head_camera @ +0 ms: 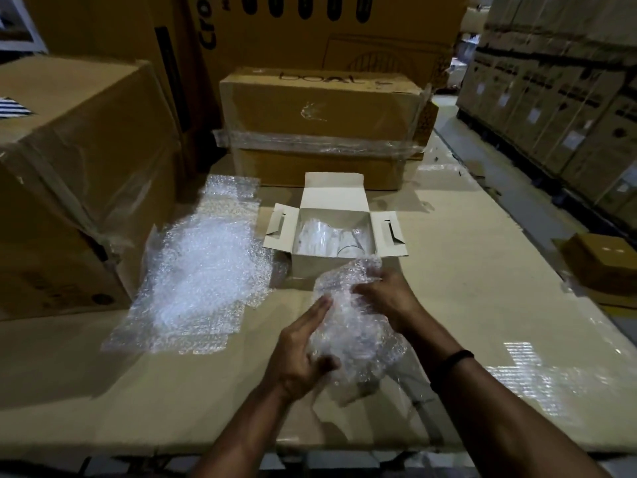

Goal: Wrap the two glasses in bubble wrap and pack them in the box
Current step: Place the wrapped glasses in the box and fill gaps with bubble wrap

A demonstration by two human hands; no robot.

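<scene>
Spanning left grip (300,353), right grip (386,298): bubble-wrap (348,326)

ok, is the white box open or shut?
Open. The box has its back flap up and both side flaps spread out; a glass shows inside.

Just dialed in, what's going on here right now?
A person is partway through wrapping. The left hand cradles a bubble-wrap bundle from the side, and the right hand grips the wrap near its top. The bundle is held just in front of the open box. Something clear, likely a glass, already lies in the box; I cannot tell if it is wrapped. Spare sheets lie left of the box.
</scene>
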